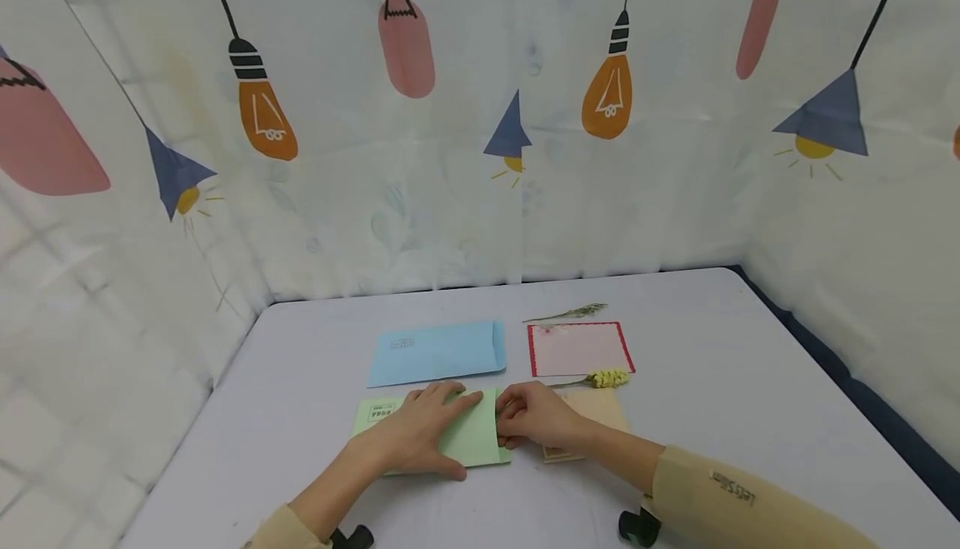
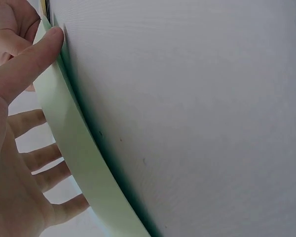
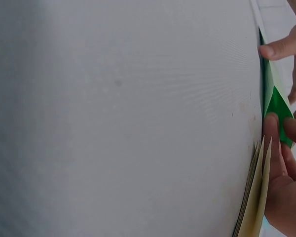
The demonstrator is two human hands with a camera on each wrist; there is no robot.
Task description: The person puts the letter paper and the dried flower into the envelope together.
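Observation:
A light green envelope (image 1: pixel 480 432) lies on the table in front of me, its open end to the right. Across its top rests my left hand (image 1: pixel 420 430), fingers spread and thumb along the near edge, as the left wrist view shows too. My right hand (image 1: pixel 538 416) is at the open end, with thumb and fingers bent around the flap. In the right wrist view the envelope's mouth (image 3: pixel 277 106) gapes, its darker green inside showing between thumb and fingertips. A stack of tan paper (image 1: pixel 606 409) lies partly beneath the right forearm.
A blue envelope (image 1: pixel 438 353) lies behind the green one. To its right are a pink card with a red border (image 1: pixel 577 349), a dried sprig (image 1: pixel 577 312) and a yellow flower stem (image 1: pixel 609 378). A patterned curtain (image 1: pixel 465 216) stands behind the white table (image 1: pixel 712 416).

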